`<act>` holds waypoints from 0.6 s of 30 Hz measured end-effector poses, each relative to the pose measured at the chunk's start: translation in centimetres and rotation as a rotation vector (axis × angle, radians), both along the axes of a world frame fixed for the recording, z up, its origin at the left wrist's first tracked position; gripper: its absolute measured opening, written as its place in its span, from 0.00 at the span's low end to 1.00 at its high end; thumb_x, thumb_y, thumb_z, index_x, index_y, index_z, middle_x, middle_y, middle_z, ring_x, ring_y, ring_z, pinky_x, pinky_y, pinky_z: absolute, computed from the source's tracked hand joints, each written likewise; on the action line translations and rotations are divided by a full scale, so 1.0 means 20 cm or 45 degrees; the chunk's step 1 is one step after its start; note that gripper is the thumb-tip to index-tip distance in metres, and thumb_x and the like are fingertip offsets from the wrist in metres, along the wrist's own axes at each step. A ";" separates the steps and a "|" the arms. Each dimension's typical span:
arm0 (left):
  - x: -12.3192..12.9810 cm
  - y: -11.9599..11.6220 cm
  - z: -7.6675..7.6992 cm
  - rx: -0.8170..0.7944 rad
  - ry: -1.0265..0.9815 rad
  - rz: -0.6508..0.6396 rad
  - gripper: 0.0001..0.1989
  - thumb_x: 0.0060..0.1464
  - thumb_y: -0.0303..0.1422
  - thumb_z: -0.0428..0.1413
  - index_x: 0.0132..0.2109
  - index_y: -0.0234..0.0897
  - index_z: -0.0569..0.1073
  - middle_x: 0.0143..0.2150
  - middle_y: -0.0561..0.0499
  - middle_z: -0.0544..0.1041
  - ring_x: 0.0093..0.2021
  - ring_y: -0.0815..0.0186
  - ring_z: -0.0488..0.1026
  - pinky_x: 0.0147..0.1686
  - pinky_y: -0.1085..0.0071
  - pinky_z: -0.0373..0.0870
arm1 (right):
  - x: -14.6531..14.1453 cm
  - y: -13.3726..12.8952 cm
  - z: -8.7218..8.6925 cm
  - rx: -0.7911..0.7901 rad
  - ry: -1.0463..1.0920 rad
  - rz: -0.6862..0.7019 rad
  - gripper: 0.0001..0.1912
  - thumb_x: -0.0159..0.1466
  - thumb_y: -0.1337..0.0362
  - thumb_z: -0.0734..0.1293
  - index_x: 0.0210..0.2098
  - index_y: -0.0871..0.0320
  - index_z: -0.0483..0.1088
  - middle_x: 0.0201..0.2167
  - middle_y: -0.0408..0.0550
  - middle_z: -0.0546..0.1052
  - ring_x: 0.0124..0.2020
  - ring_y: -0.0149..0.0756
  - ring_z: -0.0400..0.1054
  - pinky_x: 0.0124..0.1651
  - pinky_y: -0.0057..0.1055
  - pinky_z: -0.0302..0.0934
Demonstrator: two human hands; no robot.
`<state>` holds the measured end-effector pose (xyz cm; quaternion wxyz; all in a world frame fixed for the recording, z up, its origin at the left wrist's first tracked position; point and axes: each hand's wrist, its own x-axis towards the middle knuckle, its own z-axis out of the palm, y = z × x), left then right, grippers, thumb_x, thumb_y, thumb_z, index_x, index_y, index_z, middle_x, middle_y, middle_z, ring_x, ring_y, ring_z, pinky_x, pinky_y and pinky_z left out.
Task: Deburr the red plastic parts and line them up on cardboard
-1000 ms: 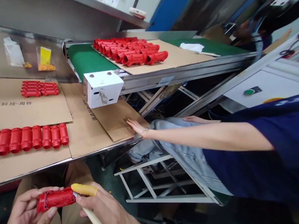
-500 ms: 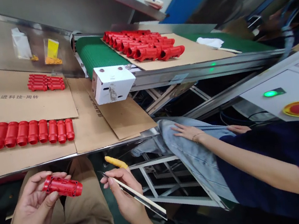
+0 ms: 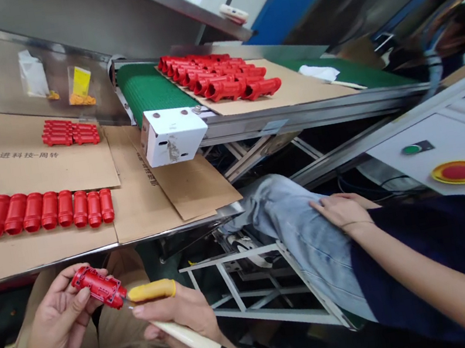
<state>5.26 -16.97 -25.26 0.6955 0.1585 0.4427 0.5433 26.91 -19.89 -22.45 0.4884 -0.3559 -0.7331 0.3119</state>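
Above the lap, my left hand (image 3: 66,311) is closed around a red cylindrical part (image 3: 99,287) with cutouts along its side. My right hand (image 3: 184,312) grips a knife-like tool (image 3: 202,342) with a pale handle and a black end band. A yellow cover is on the index finger of that hand. The tool's thin metal tip is at the right end of the red part; whether it touches is too small to tell. On the cardboard at the left lies a row of red cylinders (image 3: 49,210), with smaller red parts (image 3: 69,132) behind them.
A green conveyor (image 3: 146,87) carries cardboard with rows of red parts (image 3: 220,75). Its white end block (image 3: 175,136) juts toward the table. At the right sits a person in jeans (image 3: 301,239), near a panel with a red and yellow button (image 3: 459,171).
My right hand has turned and brought the tool tip over to the red part, its covered finger now pointing left. The red part tilts more. The other person's hand has shifted right; the green light went dark.
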 end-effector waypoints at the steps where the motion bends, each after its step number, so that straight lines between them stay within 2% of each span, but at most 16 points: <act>1: 0.00 0.00 0.00 -0.012 -0.001 -0.016 0.26 0.45 0.37 0.79 0.50 0.37 0.83 0.48 0.41 0.88 0.45 0.56 0.86 0.44 0.71 0.84 | 0.00 0.00 0.00 0.013 -0.009 0.018 0.13 0.72 0.63 0.75 0.55 0.52 0.82 0.54 0.54 0.86 0.49 0.38 0.84 0.52 0.29 0.79; 4: -0.01 -0.01 0.01 -0.090 -0.056 -0.102 0.29 0.47 0.39 0.78 0.56 0.38 0.84 0.47 0.41 0.87 0.40 0.59 0.84 0.41 0.71 0.82 | 0.00 0.01 0.00 0.055 -0.036 0.016 0.12 0.73 0.63 0.74 0.55 0.52 0.81 0.52 0.54 0.86 0.48 0.39 0.84 0.52 0.31 0.79; 7: -0.02 -0.03 0.02 -0.137 -0.180 -0.225 0.32 0.49 0.41 0.77 0.61 0.39 0.83 0.46 0.41 0.86 0.36 0.62 0.81 0.39 0.71 0.80 | 0.02 0.00 -0.02 0.021 -0.011 -0.110 0.12 0.73 0.66 0.72 0.55 0.51 0.80 0.44 0.50 0.88 0.47 0.40 0.83 0.51 0.34 0.79; 12: -0.04 -0.02 0.03 -0.113 -0.299 -0.305 0.32 0.52 0.42 0.76 0.63 0.39 0.83 0.43 0.39 0.85 0.34 0.64 0.76 0.37 0.70 0.76 | 0.02 -0.01 -0.07 -0.136 0.045 -0.346 0.08 0.73 0.67 0.71 0.49 0.50 0.80 0.35 0.46 0.86 0.32 0.35 0.79 0.33 0.28 0.75; 14: -0.03 -0.01 0.01 -0.131 -0.344 -0.344 0.32 0.52 0.42 0.75 0.62 0.39 0.83 0.43 0.39 0.85 0.33 0.64 0.75 0.37 0.70 0.75 | 0.03 -0.01 -0.07 -0.134 -0.015 -0.426 0.06 0.74 0.63 0.70 0.45 0.51 0.82 0.30 0.46 0.84 0.30 0.35 0.77 0.33 0.29 0.74; 15: -0.02 0.00 0.01 -0.142 -0.368 -0.363 0.32 0.52 0.42 0.75 0.62 0.38 0.83 0.43 0.39 0.85 0.33 0.64 0.75 0.37 0.70 0.75 | 0.03 0.00 -0.07 -0.122 -0.052 -0.452 0.09 0.75 0.60 0.69 0.42 0.51 0.82 0.28 0.46 0.83 0.30 0.36 0.77 0.35 0.31 0.74; 18: 0.00 -0.01 0.00 -0.138 -0.419 -0.368 0.30 0.53 0.42 0.75 0.61 0.37 0.84 0.41 0.39 0.84 0.32 0.65 0.74 0.35 0.70 0.74 | 0.05 -0.01 -0.09 -0.116 -0.077 -0.472 0.26 0.80 0.51 0.60 0.32 0.51 0.82 0.24 0.47 0.81 0.32 0.40 0.77 0.39 0.35 0.74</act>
